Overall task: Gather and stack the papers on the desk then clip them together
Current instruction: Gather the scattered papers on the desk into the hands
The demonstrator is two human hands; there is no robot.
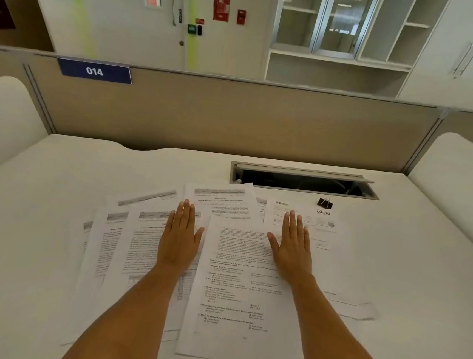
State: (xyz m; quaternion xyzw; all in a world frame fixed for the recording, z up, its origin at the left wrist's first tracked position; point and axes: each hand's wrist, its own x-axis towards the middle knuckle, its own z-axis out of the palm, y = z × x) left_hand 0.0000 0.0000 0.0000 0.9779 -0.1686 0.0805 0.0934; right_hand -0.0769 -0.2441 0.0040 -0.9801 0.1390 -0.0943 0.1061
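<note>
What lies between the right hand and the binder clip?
In the head view, only the upper part of the logo-headed sheet lies between the right hand and the binder clip; nothing else lies there.

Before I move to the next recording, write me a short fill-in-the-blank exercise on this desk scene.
1. The left hand and the right hand both lie ____ on the spread papers, holding nothing.
2. The black binder clip sits on the desk, nearer the ____ hand.
3. The blue label on the partition reads ____.
4. The cable hatch near the desk's back edge stands ____.
Missing words: flat; right; 014; open.
</note>
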